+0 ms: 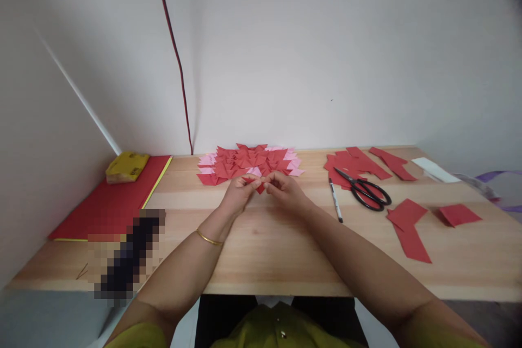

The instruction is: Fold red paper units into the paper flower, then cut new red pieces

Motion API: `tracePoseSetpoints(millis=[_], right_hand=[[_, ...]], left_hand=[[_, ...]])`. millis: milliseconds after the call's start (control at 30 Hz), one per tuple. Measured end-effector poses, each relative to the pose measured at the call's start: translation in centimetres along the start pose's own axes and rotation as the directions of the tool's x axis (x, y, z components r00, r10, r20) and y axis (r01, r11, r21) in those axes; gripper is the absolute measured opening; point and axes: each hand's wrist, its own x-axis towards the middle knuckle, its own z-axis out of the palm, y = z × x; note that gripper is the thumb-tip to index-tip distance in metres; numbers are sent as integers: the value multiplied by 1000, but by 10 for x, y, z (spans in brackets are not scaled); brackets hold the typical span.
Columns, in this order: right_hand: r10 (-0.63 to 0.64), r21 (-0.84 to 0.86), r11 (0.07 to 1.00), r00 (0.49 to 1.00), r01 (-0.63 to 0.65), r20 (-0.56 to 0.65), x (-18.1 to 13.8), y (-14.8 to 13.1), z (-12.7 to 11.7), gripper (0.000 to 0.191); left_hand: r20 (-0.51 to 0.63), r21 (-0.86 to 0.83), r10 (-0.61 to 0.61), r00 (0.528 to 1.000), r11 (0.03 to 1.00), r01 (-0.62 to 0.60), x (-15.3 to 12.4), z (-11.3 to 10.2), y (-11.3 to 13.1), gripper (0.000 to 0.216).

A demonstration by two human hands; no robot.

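Observation:
Between my two hands is a small piece of folded red paper (260, 188), pinched at both sides just above the table. My left hand (238, 193), with a gold bangle at the wrist, grips its left edge between thumb and fingers. From the other side, the fingertips of my right hand (285, 190) close on the paper. Right behind my hands lies a pile of folded red and pink paper pieces (248, 160) with pointed tips. My fingers cover part of the held piece, so its full shape is hidden.
To the right lie black-handled scissors (369, 193), a marker pen (336, 201), red paper pieces (411, 228), a folded red piece (459, 214) and a white strip (435, 169). Red sheets (106, 201) with a yellow packet (128, 167) on them are at left, near a blurred dark object (132, 255).

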Motion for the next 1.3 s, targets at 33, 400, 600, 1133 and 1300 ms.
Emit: tracePoseSetpoints(millis=[33, 400, 600, 1133, 1300], right_hand=[[6, 11, 1000, 1000, -6, 6, 0, 1, 0, 20], [28, 73, 997, 995, -21, -95, 3, 16, 3, 17], [13, 59, 998, 993, -6, -115, 1, 9, 3, 15], [13, -2, 1000, 998, -13, -56, -1, 1, 3, 18], [-39, 129, 991, 998, 45, -52, 0, 3, 7, 31]], left_hand=[[0, -8, -10, 1000, 1000, 10, 1, -1, -2, 25], [-44, 42, 48, 998, 998, -46, -2, 4, -2, 31], [-104, 158, 61, 993, 986, -44, -2, 3, -3, 27], [-71, 163, 123, 990, 980, -110, -4, 4, 0, 22], [-143, -50, 40, 989, 998, -47, -1, 4, -4, 22]])
